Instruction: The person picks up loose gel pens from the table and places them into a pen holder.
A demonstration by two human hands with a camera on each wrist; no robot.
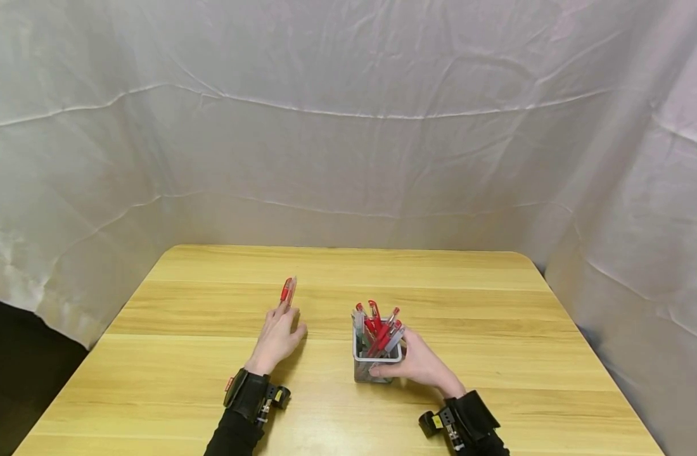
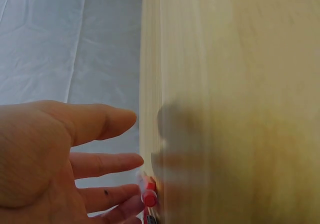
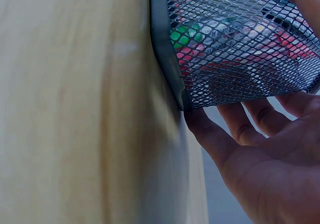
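My left hand (image 1: 277,339) reaches over the left middle of the table, its fingers extended. Clear pens with red parts (image 1: 288,291) lie on the table right at its fingertips. From the left wrist view, a red pen end (image 2: 149,196) shows beside the fingertips, with the thumb standing apart. A square mesh pen holder (image 1: 377,360) stands upright right of centre. My right hand (image 1: 419,361) grips it, thumb across the front and fingers along the right side. Several red and clear pens (image 1: 383,332) lean inside the holder; a green part (image 3: 181,36) shows through the mesh.
The light wood table (image 1: 337,418) has rounded far corners. Pale grey cloth (image 1: 348,164) hangs behind it and along both sides. A black wrist camera strap (image 1: 248,392) is on the left wrist, and another strap (image 1: 471,418) on the right.
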